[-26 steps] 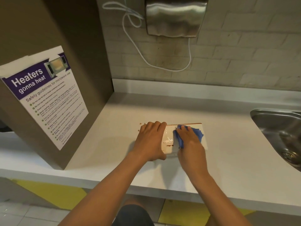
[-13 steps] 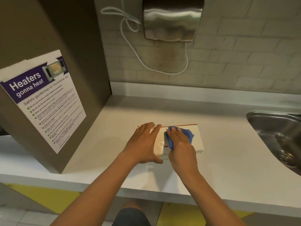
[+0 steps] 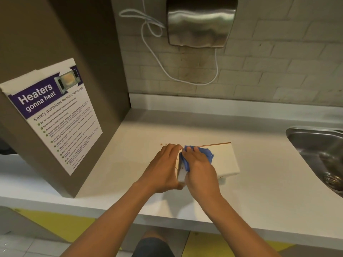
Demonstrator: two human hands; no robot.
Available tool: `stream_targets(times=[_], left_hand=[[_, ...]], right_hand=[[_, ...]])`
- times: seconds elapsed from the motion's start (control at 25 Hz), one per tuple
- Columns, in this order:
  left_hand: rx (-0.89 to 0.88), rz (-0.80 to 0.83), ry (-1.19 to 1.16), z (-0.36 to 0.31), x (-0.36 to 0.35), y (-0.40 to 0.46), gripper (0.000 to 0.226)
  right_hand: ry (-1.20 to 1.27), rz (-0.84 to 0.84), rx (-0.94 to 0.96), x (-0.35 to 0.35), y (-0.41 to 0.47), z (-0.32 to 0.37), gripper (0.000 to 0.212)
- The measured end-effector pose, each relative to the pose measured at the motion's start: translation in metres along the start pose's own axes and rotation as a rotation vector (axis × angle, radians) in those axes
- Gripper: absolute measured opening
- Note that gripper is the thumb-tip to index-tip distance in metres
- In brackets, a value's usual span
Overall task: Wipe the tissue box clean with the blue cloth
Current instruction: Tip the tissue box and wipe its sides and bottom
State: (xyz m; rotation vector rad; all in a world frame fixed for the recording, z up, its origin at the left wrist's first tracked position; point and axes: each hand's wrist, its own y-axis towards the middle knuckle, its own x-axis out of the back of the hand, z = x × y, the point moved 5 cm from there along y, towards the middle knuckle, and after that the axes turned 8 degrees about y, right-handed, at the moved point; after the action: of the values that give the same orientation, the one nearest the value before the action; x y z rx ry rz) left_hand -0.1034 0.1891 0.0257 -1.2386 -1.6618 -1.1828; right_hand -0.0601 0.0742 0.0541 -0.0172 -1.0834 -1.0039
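Beside the "Heaters gonna heat" poster (image 3: 53,115), left hand (image 3: 163,169) grips tissue box (image 3: 224,160), right hand (image 3: 200,167) presses blue cloth (image 3: 206,154)

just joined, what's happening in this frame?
A person is cleaning a white rectangular tissue box on a white countertop. The left hand grips the box's left end to steady it, while the right hand presses a crumpled blue cloth onto the left part of its top. Small brown specks show on the box's left face and lower right edge. A steel sink sits to the right.
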Motion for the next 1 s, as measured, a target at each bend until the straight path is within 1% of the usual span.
stream_targets(times=[0.04,0.08,0.12,0.16,0.28,0.36,0.48,0.52,0.6,0.64,0.72,0.8,0.88,1.0], left_hand=[[-0.014,-0.015,-0.003,0.000,-0.001,-0.001,0.087],[-0.023,-0.023,-0.003,0.000,-0.002,-0.002,0.087],[-0.018,-0.024,-0.004,-0.001,-0.002,-0.001,0.089],[-0.003,-0.019,-0.007,-0.002,-0.002,0.000,0.093],[0.022,-0.030,-0.016,-0.011,-0.006,0.002,0.099],[0.017,-0.044,-0.025,-0.016,-0.008,0.003,0.098],[0.004,-0.072,-0.029,-0.015,-0.008,0.003,0.094],[0.002,-0.067,-0.027,-0.015,-0.009,0.003,0.095],[0.013,-0.053,-0.025,-0.014,-0.012,0.002,0.099],[0.018,-0.052,-0.023,-0.014,-0.012,0.002,0.101],[0.022,-0.053,-0.025,-0.015,-0.012,0.002,0.102],[0.027,-0.055,-0.030,-0.014,-0.011,0.005,0.099],[0.027,-0.062,-0.021,-0.013,-0.012,0.005,0.095],[0.036,-0.058,-0.021,-0.011,-0.017,0.002,0.099]], right_hand=[[-0.008,0.003,0.049,-0.001,-0.007,-0.003,0.052],[-0.003,0.037,0.074,0.002,-0.013,-0.009,0.051],[-0.006,0.020,0.076,0.013,-0.016,-0.014,0.048],[0.006,-0.008,0.047,0.023,-0.015,-0.021,0.045],[0.016,-0.101,-0.141,0.039,-0.003,-0.037,0.029],[0.026,-0.131,-0.152,0.036,0.002,-0.031,0.025],[0.030,-0.085,-0.014,0.024,-0.014,-0.021,0.037],[0.015,-0.068,0.009,0.023,-0.021,-0.022,0.042],[-0.020,-0.092,0.011,0.026,-0.024,-0.035,0.051],[-0.010,-0.109,-0.011,0.028,-0.021,-0.044,0.051],[0.029,-0.149,-0.081,0.031,-0.012,-0.055,0.044],[0.068,-0.189,-0.098,0.028,-0.006,-0.046,0.036],[0.095,-0.190,-0.064,0.019,-0.012,-0.027,0.028],[0.088,-0.137,0.044,0.016,-0.028,-0.019,0.037]])
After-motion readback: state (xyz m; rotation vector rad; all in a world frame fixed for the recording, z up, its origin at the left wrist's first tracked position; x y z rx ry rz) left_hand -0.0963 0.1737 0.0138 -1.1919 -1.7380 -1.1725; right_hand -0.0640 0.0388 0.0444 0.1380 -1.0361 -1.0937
